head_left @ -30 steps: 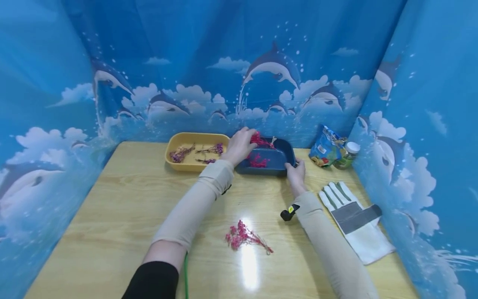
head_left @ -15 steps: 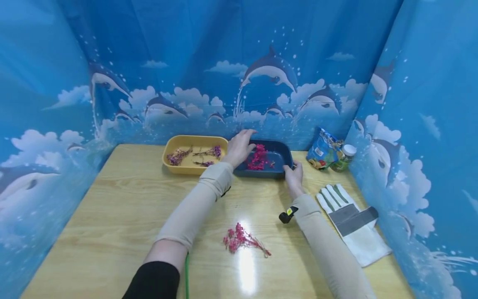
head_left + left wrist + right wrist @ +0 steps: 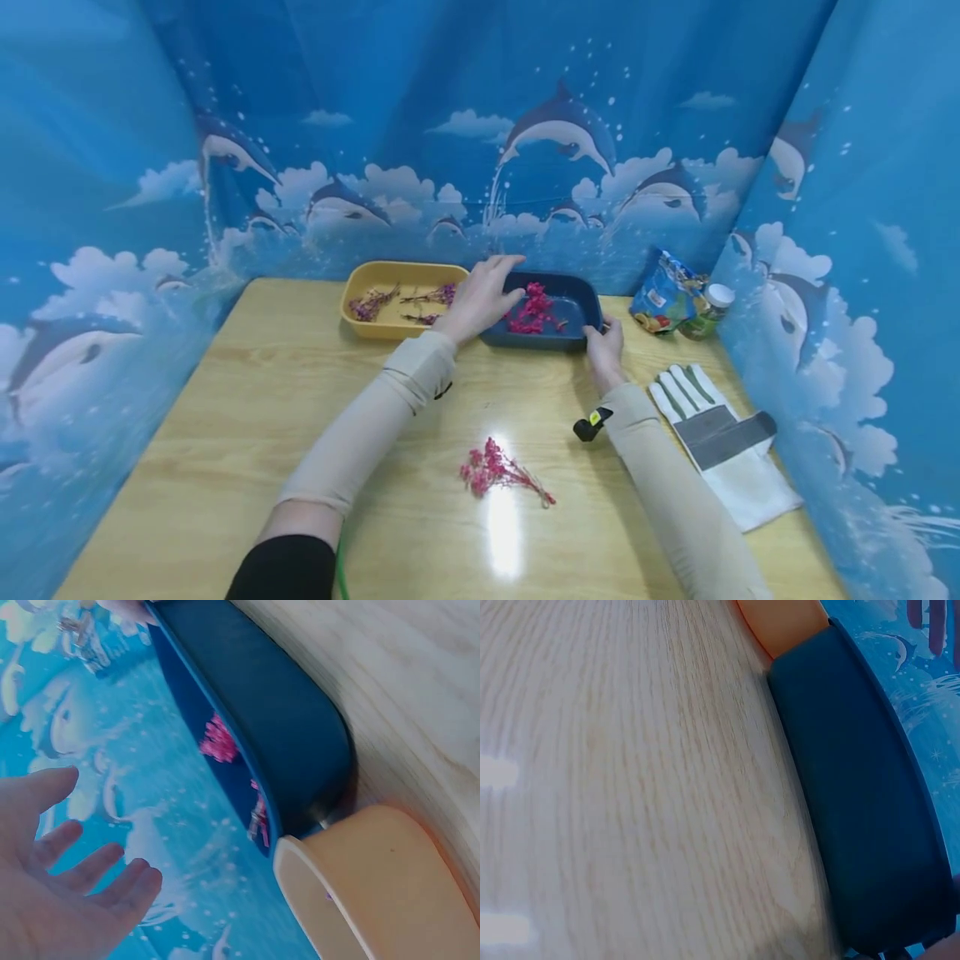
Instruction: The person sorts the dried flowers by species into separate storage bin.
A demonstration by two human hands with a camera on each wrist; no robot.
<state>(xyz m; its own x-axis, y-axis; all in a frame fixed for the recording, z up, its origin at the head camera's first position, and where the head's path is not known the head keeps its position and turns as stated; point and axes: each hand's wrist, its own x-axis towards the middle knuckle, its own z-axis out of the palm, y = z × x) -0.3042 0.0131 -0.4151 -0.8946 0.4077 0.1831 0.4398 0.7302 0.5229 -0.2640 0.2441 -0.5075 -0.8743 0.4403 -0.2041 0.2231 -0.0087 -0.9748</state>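
Observation:
My left hand hovers over the left end of a dark blue tray, between it and a yellow tray. In the left wrist view that hand has its fingers spread and holds nothing. Pink dried flowers lie inside the blue tray, partly hidden by its wall in the left wrist view. At the tray's right end, my right hand grips the corner, thumb on the near side. Another pink dried flower bunch lies on the table nearer to me, its stems pointing right.
The yellow tray, holding several purple dried flower sprigs, adjoins the blue tray on the left. A blue snack bag, a lidded jar and a white work glove are on the right. Dolphin-print curtains enclose the table.
The left hand has let go of a pink flower bunch, which now lies in the blue tray, and its fingers have opened. The right hand stays at the tray's corner.

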